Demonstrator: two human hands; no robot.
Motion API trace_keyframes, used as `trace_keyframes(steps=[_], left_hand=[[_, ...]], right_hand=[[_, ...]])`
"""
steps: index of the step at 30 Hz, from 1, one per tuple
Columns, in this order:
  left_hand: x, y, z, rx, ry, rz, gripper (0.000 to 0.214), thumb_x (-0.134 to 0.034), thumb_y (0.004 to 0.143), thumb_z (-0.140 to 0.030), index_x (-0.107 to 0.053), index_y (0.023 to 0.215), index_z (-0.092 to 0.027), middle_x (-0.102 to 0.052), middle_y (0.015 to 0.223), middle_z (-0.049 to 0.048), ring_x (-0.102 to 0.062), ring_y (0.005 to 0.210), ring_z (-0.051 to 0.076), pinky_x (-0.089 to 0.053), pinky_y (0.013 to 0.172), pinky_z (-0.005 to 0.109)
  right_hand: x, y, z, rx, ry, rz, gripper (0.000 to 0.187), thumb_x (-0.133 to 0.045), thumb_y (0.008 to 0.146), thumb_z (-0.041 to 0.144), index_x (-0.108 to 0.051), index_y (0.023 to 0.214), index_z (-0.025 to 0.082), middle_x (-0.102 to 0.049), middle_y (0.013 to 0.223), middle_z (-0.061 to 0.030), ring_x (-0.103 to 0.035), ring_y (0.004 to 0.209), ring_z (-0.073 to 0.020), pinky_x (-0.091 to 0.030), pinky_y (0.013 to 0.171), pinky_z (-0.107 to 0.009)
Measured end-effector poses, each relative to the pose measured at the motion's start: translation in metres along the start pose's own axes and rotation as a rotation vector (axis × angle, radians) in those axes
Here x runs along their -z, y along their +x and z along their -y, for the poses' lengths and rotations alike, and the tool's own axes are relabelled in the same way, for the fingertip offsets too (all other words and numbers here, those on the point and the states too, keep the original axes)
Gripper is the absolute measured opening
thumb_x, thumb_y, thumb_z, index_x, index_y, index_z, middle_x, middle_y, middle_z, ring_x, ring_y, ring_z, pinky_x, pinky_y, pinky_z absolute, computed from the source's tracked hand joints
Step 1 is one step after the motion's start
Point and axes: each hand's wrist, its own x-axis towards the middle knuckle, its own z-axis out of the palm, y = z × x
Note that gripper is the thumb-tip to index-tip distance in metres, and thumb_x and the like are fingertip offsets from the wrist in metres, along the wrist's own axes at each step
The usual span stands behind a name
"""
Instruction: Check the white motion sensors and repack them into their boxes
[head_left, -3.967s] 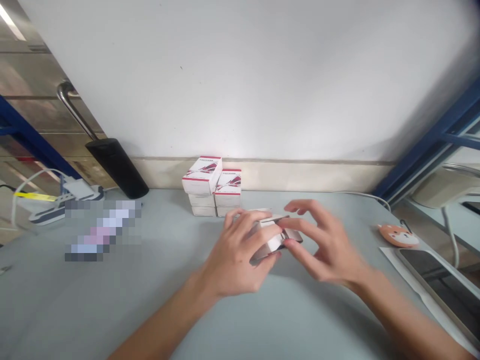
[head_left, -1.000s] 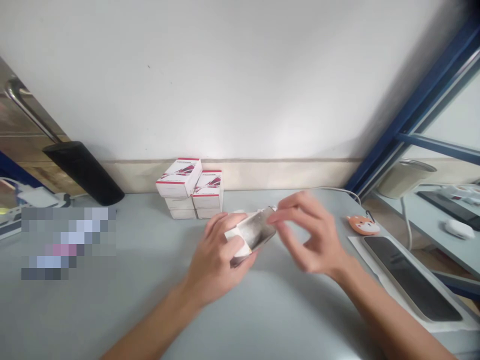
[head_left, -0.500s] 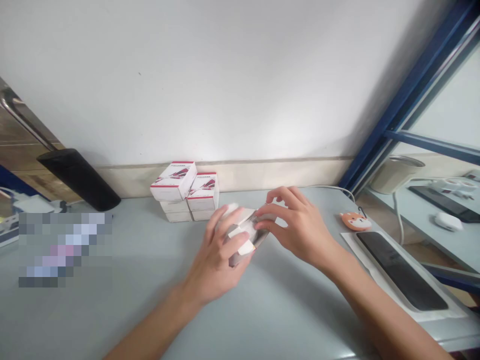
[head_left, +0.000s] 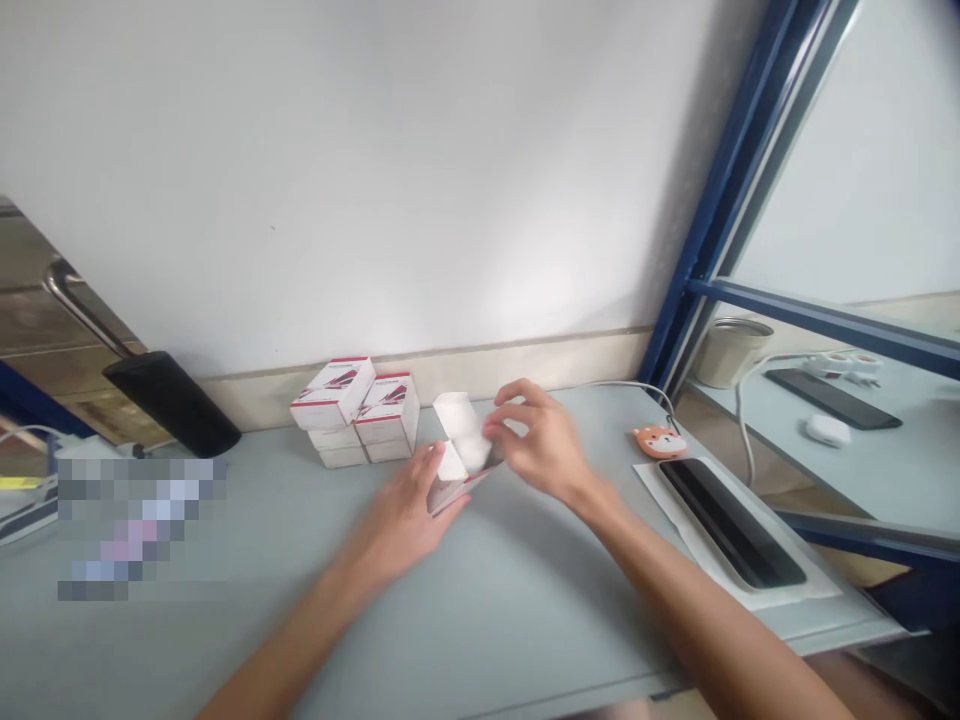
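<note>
Now, compared with half a second ago, your left hand (head_left: 405, 520) has its fingers drawn back from the carton's near flap to its left end, and the lid flap (head_left: 456, 415) stands raised and clear; the interior is therefore more exposed to your right hand (head_left: 544, 445). The carton (head_left: 450, 492) is in front of you, right of the stacked boxes (head_left: 337, 400). Its opening faces upward; its long axis slants from near left to far right. Your left fingers and thumb clamp it. Your right fingertips bunch at its far end; whether they pinch anything cannot be determined.
</note>
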Motion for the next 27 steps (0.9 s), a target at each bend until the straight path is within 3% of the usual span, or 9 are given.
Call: trace_keyframes(steps=[3,7,10,12,17,21,23,25,27], left_hand=[[0.015,0.024,0.008,0.022,0.097,0.11,0.073,-0.066,0.095,-0.028,-0.031,0.158,-0.029,-0.069,0.124,0.0116,-0.076,0.084,0.026,-0.056,0.062,0.032],[0.023,0.088,0.016,0.024,0.039,0.197,0.081,-0.066,0.097,-0.031,-0.023,0.166,-0.032,-0.065,0.137,0.0116,-0.065,0.122,0.033,-0.055,0.097,0.045],[0.003,0.131,0.024,0.019,-0.055,0.424,0.075,-0.062,0.097,-0.025,-0.031,0.164,-0.035,-0.058,0.146,0.0107,-0.054,0.134,0.035,-0.045,0.111,0.049],[-0.019,0.146,0.032,0.017,-0.09,0.493,0.079,-0.063,0.093,-0.018,-0.034,0.164,-0.038,-0.06,0.142,0.0095,-0.058,0.13,0.033,-0.046,0.109,0.047],[-0.057,0.147,0.047,0.096,-0.169,0.497,0.079,-0.066,0.083,-0.01,-0.048,0.157,-0.032,-0.06,0.145,0.0123,-0.053,0.138,0.038,-0.042,0.115,0.055],[-0.043,0.13,0.027,0.21,-0.258,0.313,0.071,-0.059,0.095,-0.021,-0.039,0.161,-0.031,-0.039,0.165,0.0122,-0.029,0.156,0.037,-0.026,0.126,0.059],[-0.029,0.111,0.008,0.299,-0.384,0.255,0.065,-0.049,0.104,-0.035,-0.028,0.164,-0.027,-0.046,0.16,0.0148,-0.047,0.146,0.031,-0.04,0.12,0.051],[-0.015,0.088,-0.008,0.556,-0.997,0.311,0.061,-0.055,0.104,-0.043,-0.038,0.159,-0.025,-0.059,0.147,0.0158,-0.062,0.129,0.031,-0.051,0.108,0.048],[-0.003,0.063,-0.017,0.749,-1.39,0.309,0.053,-0.06,0.101,-0.045,-0.053,0.147,-0.02,-0.065,0.137,0.0165,-0.069,0.113,0.03,-0.055,0.1,0.047]], right_hand=[[0.019,0.014,-0.02,-0.2,0.386,-0.24,0.006,-0.065,0.088,0.025,-0.069,0.086,0.023,-0.072,0.104,-0.0052,-0.07,0.095,-0.0222,-0.06,0.082,-0.038],[0.046,0.029,-0.055,-0.596,0.786,-0.597,0.012,-0.067,0.084,0.03,-0.058,0.083,0.023,-0.066,0.083,0.0017,-0.068,0.074,-0.0159,-0.065,0.069,-0.034],[0.05,0.031,-0.077,-0.75,0.825,-0.724,0.012,-0.066,0.082,0.025,-0.054,0.083,0.023,-0.063,0.077,0.0035,-0.067,0.071,-0.0137,-0.067,0.067,-0.031],[0.046,0.029,-0.086,-0.796,0.829,-0.739,0.013,-0.066,0.081,0.023,-0.052,0.082,0.023,-0.063,0.075,0.0033,-0.067,0.07,-0.0138,-0.068,0.066,-0.032],[0.035,0.025,-0.095,-0.849,0.874,-0.669,0.013,-0.065,0.076,0.017,-0.053,0.08,0.022,-0.067,0.076,0.0007,-0.068,0.071,-0.0149,-0.067,0.066,-0.031],[0.028,0.022,-0.085,-0.857,0.93,-0.468,0.012,-0.067,0.071,0.014,-0.059,0.078,0.02,-0.073,0.085,-0.0036,-0.069,0.074,-0.0163,-0.065,0.069,-0.031],[0.019,0.018,-0.07,-0.863,0.957,-0.346,0.011,-0.069,0.073,0.016,-0.063,0.081,0.019,-0.074,0.088,-0.0047,-0.071,0.075,-0.0175,-0.065,0.07,-0.032],[0.007,0.011,-0.05,-0.869,0.98,-0.225,0.014,-0.073,0.077,0.022,-0.065,0.089,0.019,-0.074,0.089,-0.0044,-0.071,0.077,-0.0191,-0.064,0.071,-0.034],[-0.005,0.002,-0.027,-0.836,0.942,-0.11,0.024,-0.074,0.085,0.035,-0.066,0.104,0.023,-0.073,0.094,-0.0031,-0.071,0.078,-0.0197,-0.063,0.067,-0.034]])
